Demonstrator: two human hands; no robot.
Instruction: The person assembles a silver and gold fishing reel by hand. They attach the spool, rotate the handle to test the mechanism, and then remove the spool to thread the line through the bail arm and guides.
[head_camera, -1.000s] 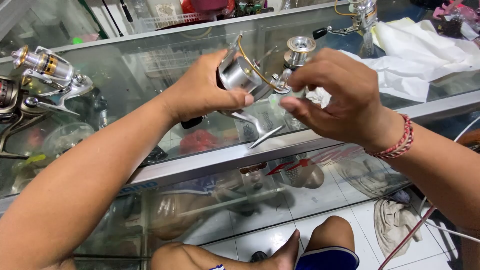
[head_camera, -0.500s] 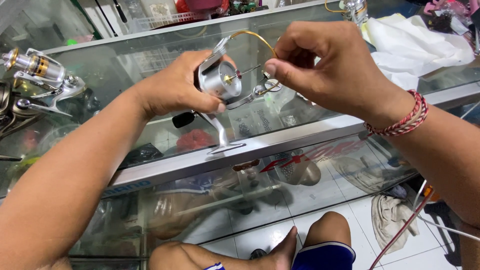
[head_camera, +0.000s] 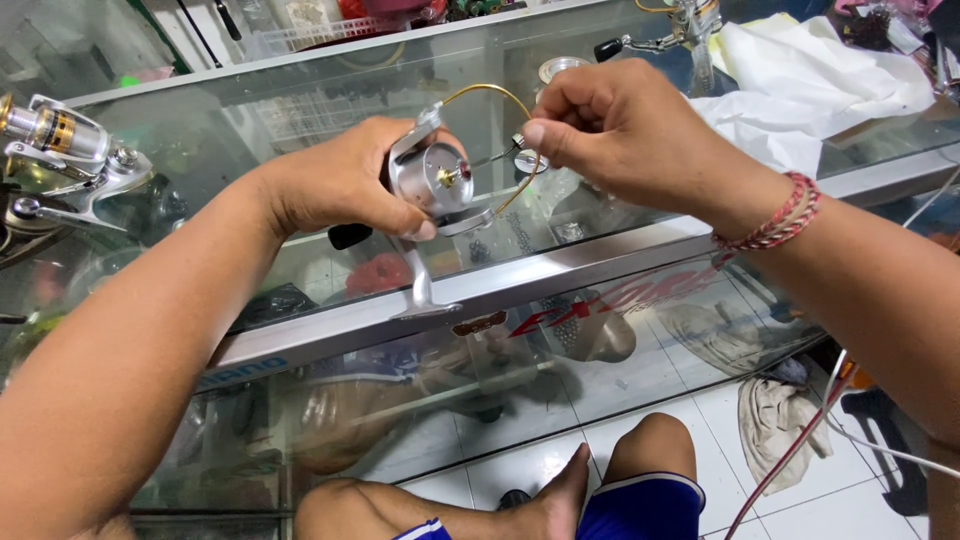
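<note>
My left hand (head_camera: 335, 185) grips a silver spinning fishing reel (head_camera: 432, 183) above the glass counter (head_camera: 560, 270), rotor face turned toward me. The reel's foot (head_camera: 422, 300) hangs down and its black handle knob (head_camera: 349, 236) pokes out under my palm. A gold bail wire (head_camera: 500, 100) arcs over the rotor. My right hand (head_camera: 625, 135) is closed, thumb and fingers pinching a small silver part (head_camera: 524, 155) at the end of the bail, just right of the rotor. A red braided bracelet (head_camera: 775, 220) circles my right wrist.
Another silver and gold reel (head_camera: 65, 150) rests on the glass at the far left. A white cloth (head_camera: 810, 80) lies at the back right beside a further reel (head_camera: 690, 25). Goods fill the case below the glass. My knees (head_camera: 650, 460) and a tiled floor show underneath.
The reel has been lifted slightly and turned so its rotor faces me. My right hand moved from beside the rotor up to the bail end and closed on the small part.
</note>
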